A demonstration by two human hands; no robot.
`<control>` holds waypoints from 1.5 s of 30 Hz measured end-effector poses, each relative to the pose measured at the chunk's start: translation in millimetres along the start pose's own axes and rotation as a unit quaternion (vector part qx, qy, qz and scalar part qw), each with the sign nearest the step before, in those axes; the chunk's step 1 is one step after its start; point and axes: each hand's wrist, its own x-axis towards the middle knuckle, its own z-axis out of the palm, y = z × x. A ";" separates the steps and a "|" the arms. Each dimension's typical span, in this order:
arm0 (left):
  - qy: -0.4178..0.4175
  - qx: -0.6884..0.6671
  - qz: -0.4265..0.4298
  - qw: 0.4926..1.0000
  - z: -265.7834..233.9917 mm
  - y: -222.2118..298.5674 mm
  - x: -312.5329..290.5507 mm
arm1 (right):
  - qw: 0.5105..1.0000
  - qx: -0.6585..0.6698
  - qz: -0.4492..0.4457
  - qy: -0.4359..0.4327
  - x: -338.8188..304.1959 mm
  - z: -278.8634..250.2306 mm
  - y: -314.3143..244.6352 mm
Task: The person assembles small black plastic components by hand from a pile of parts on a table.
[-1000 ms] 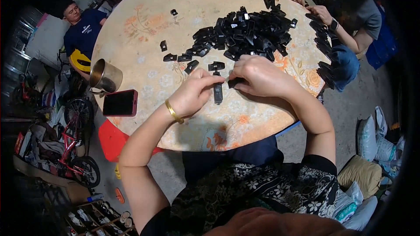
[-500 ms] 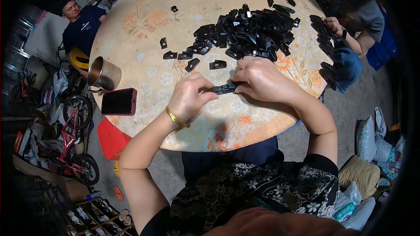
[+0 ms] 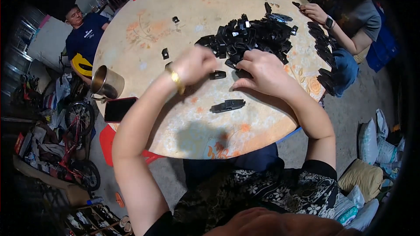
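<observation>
A long black plastic clip-like part [image 3: 227, 106] lies by itself on the table before me, apart from both hands. My left hand [image 3: 197, 66], with a gold bracelet at the wrist, is over the near left side of the pile of black plastic parts [image 3: 249, 39]. Motion smears its fingers, so whether they hold anything is unclear. At the pile's near edge is my right hand [image 3: 264, 72], thumb and fingers apart, with the fingertips close to the parts. A small loose black part [image 3: 217, 75] sits between the two hands.
A metal mug [image 3: 107, 82] and a phone [image 3: 120, 109] stand at the table's left edge. Finished-looking rows of black pieces [image 3: 321, 45] lie along the right edge. A co-worker's hands [image 3: 313, 12] work at the far right; another person [image 3: 85, 30] sits at the left.
The black part that both hands gripped now lies released on the table. My left hand has moved up toward the pile; the right has shifted slightly. The co-worker's hands have moved apart.
</observation>
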 end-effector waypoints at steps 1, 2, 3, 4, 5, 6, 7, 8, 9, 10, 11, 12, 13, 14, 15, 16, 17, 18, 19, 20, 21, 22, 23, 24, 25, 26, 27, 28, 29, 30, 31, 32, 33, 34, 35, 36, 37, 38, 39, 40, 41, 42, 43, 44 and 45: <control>0.065 0.015 0.000 0.998 -6.3 -1.4 21.4 | 1.000 -0.022 0.003 -0.019 -0.2 0.9 -0.2; 0.127 0.028 0.004 0.991 -7.5 -3.5 46.9 | 0.999 -0.027 0.005 -0.018 -1.8 4.2 0.7; 0.158 0.058 -0.019 0.986 -6.6 -6.2 71.5 | 0.999 -0.033 -0.002 -0.021 -1.2 11.4 1.4; 0.188 0.087 -0.040 0.977 -3.2 -8.1 95.0 | 0.999 -0.040 -0.009 -0.025 -0.7 16.8 2.3; 0.193 0.090 -0.041 0.976 -1.4 -10.6 112.3 | 0.999 -0.035 -0.023 -0.009 1.9 19.8 1.2; 0.196 0.158 -0.084 0.964 2.7 -9.5 131.1 | 0.999 -0.020 -0.029 -0.010 1.9 16.2 -1.3; 0.196 0.224 -0.125 0.946 7.2 -7.8 148.3 | 0.999 0.000 -0.037 0.013 0.8 17.1 0.0; 0.199 0.223 -0.120 0.947 9.5 -8.0 158.6 | 0.998 0.023 -0.047 0.037 1.0 18.6 1.2; 0.185 0.216 -0.154 0.946 12.0 -9.1 167.7 | 0.997 0.033 -0.061 0.017 1.5 16.6 2.6; 0.168 0.210 -0.189 0.944 11.2 -9.3 173.9 | 0.998 0.032 -0.060 0.018 2.7 16.4 2.3; 0.065 0.181 -0.214 0.958 0.1 -10.9 182.5 | 0.997 0.029 -0.066 0.023 4.7 17.3 1.9; 0.066 0.182 -0.215 0.957 -2.5 -15.9 183.4 | 0.996 0.027 -0.074 0.028 7.1 18.7 1.1; 0.060 0.195 -0.197 0.959 -2.0 -12.8 185.0 | 0.996 0.040 -0.061 0.045 6.6 21.2 5.5; 0.054 0.209 -0.180 0.960 -1.5 -10.7 184.9 | 0.997 0.041 -0.056 0.045 5.5 21.4 8.6; 0.050 0.210 -0.180 0.960 0.4 -10.0 182.6 | 0.993 0.082 -0.039 0.075 5.0 21.4 10.7; 0.107 0.201 -0.162 0.960 1.5 -10.1 177.5 | 0.987 0.123 -0.024 0.105 5.9 20.1 11.0; 0.164 0.191 -0.146 0.957 1.6 -11.3 171.6 | 0.982 0.164 0.001 0.092 7.1 15.5 11.8; 0.162 0.192 -0.147 0.957 -1.8 -14.4 165.1 | 0.982 0.167 0.002 0.092 8.7 12.5 11.1; 0.217 0.151 -0.099 0.959 -9.3 -18.0 153.5 | 0.974 0.199 0.025 0.108 10.3 10.5 8.5; 0.267 0.107 -0.046 0.957 -13.7 -18.0 144.1 | 0.964 0.229 0.053 0.123 10.2 9.7 9.6; 0.303 0.069 0.006 0.951 -13.7 -18.5 132.1 | 0.961 0.234 0.029 0.147 9.6 14.3 16.7; 0.337 0.032 0.058 0.939 -13.5 -16.1 114.3 | 0.959 0.223 0.015 0.174 9.0 17.4 21.8; 0.282 0.011 0.043 0.958 -15.3 -12.3 91.5 | 0.951 0.254 0.033 0.171 8.4 20.6 25.4; 0.227 -0.010 0.029 0.973 -16.6 -6.9 66.0 | 0.943 0.282 0.050 0.169 7.8 22.0 27.1; 0.164 0.012 0.030 0.986 -16.5 -5.9 39.7 | 0.942 0.284 0.051 0.170 8.5 18.2 24.6; 0.099 0.033 0.030 0.994 -12.1 -6.5 15.5 | 0.922 0.351 0.107 0.128 10.2 10.9 19.8; 0.077 0.057 0.053 0.994 -3.7 -8.0 -7.8 | 0.892 0.416 0.157 0.082 13.4 8.6 13.4; 0.051 0.076 0.080 0.993 6.0 -8.1 -24.0 | 0.891 0.418 0.160 0.082 13.4 9.8 8.9; 0.043 0.072 0.094 0.992 16.6 -5.8 -34.1 | 0.854 0.483 0.188 0.040 13.3 12.5 4.4; 0.036 0.067 0.109 0.991 27.4 -2.0 -40.2 | 0.811 0.544 0.215 -0.003 12.6 15.3 0.8; 0.044 0.051 0.105 0.992 37.7 -0.6 -44.2 | 0.794 0.566 0.219 -0.043 12.0 17.7 -1.4; 0.072 0.052 0.096 0.991 44.9 1.9 -46.6 | 0.800 0.560 0.199 -0.085 11.4 20.8 -0.9; 0.113 0.056 0.117 0.985 52.1 -4.4 -46.3 | 0.800 0.556 0.192 -0.113 9.1 25.2 -1.2; 0.154 0.060 0.140 0.976 55.2 -6.3 -45.3 | 0.801 0.552 0.186 -0.140 6.9 28.3 -1.6; 0.155 0.058 0.140 0.976 55.4 -8.5 -47.1 | 0.806 0.547 0.176 -0.141 5.6 27.8 -3.5; 0.158 0.058 0.139 0.976 54.0 -10.1 -49.8 | 0.806 0.546 0.176 -0.143 4.4 30.8 -1.6; 0.160 0.058 0.139 0.976 52.0 -10.7 -51.6 | 0.904 0.413 0.074 -0.077 4.5 33.8 -0.9; 0.161 0.057 0.139 0.976 51.7 -12.3 -52.2 | 0.964 0.263 -0.031 -0.008 5.0 35.0 -1.0; 0.147 0.038 0.106 0.983 51.6 -13.9 -52.5 | 0.962 0.274 0.015 -0.016 3.0 33.4 -2.3; 0.133 0.020 0.072 0.988 51.6 -15.7 -53.7 | 0.961 0.274 0.014 -0.017 4.2 25.9 -5.1; 0.133 0.019 0.071 0.988 51.0 -16.2 -54.2 | 0.973 0.226 0.016 -0.039 5.2 18.5 -7.0; 0.128 0.013 0.062 0.990 49.7 -16.0 -54.2 | 0.982 0.178 0.017 -0.061 5.4 15.5 -7.4; 0.123 0.007 0.054 0.991 49.2 -15.0 -54.1 | 0.984 0.167 0.000 -0.057 4.6 14.9 -3.6; 0.123 0.007 0.054 0.991 49.1 -14.8 -54.5 | 0.984 0.167 -0.001 -0.058 4.1 14.3 -0.9; 0.131 0.012 0.076 0.988 48.9 -14.5 -54.9 | 0.982 0.188 -0.015 -0.020 3.8 13.8 1.4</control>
